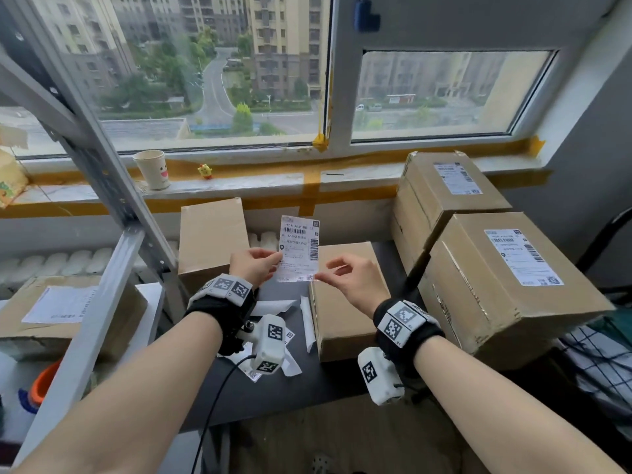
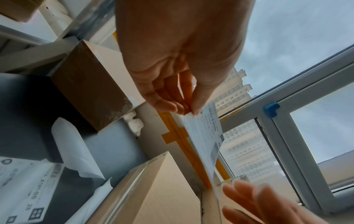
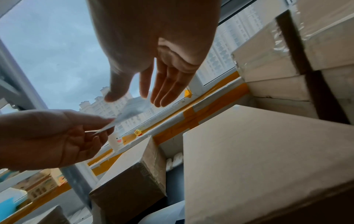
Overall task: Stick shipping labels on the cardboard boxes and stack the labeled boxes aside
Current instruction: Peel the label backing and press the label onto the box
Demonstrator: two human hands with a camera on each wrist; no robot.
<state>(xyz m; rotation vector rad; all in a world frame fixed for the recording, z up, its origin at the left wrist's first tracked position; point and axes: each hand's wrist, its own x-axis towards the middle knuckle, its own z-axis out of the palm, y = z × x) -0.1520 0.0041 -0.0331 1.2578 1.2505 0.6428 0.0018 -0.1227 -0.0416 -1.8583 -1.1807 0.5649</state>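
Note:
A white shipping label with barcodes is held upright in the air above a plain cardboard box on the black table. My left hand pinches the label's left edge between thumb and fingers; the left wrist view shows that pinch on the label. My right hand is at the label's lower right corner, thumb tip touching it. In the right wrist view its fingers are straight and apart from the thumb, and the label is blurred. A second plain box stands behind.
Two labeled boxes are stacked at the right. Peeled backing strips lie on the black table. A metal shelf frame slants at the left, above a box with paper. A cup and a yellow toy are on the sill.

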